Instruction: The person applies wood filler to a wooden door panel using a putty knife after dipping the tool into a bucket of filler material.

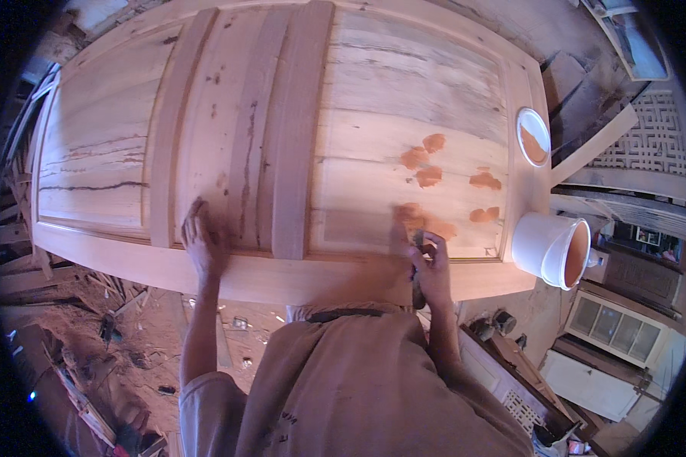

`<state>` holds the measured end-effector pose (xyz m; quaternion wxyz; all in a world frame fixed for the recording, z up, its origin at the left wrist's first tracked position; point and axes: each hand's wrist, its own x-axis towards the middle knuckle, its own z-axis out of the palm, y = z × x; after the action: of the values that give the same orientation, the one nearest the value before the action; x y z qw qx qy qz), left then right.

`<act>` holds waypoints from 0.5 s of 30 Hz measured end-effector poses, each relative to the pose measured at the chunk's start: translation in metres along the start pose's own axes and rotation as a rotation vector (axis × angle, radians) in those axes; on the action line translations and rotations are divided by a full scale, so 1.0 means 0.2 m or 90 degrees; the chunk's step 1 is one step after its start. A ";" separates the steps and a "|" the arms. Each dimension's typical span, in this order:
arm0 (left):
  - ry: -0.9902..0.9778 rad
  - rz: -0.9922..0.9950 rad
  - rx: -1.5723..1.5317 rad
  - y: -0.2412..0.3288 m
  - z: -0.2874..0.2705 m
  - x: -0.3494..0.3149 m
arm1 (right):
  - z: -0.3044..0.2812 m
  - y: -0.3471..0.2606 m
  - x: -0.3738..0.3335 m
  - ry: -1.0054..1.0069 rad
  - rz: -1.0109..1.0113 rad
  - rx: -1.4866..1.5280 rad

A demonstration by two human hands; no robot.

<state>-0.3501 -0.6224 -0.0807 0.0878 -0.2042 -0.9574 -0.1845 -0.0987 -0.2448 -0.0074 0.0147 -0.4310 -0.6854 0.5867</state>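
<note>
Two hands: both rest on one wooden door (282, 145) that lies flat in front of the person, its near long edge against the person's waist.
Right hand (432, 266): at the door's near edge, toward its right end; grip clenched around a small dark tool (418, 245) whose tip touches the wood.
Tool: too small and shadowed to tell its kind; it sits just below the nearest orange smear.
Left hand (198, 240): flat on the door, fingers spread, grip released and holding nothing; on the near edge of the door's middle panel, well apart from the right hand.
Orange filler patches (450, 183): several smears on the door's right panel, between the right hand and the door's far edge.
Door surface: pale raised panels with dark cracks and streaks, most marked on the left panel and the middle one.
White bucket (547, 247): at the door's right end, by the near corner, tilted so its orange-coated inside shows.
White lid (533, 135): lying on the door's right frame rail, farther along than the bucket, with orange paste on it.
Lattice panel (652, 141): beyond the door's right end, past the lid.
Floor (129, 327): below the door's near edge on the left, strewn with wood scraps and shavings.
</note>
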 end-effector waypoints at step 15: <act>-0.015 -0.037 0.003 0.03 -0.02 0.00 | -0.07 -0.17 0.02 -0.042 0.122 0.496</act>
<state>-0.3462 -0.6183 -0.0760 0.0717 -0.1785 -0.9642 -0.1826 -0.1148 -0.2293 0.0227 0.1001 -0.4356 -0.3686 0.8151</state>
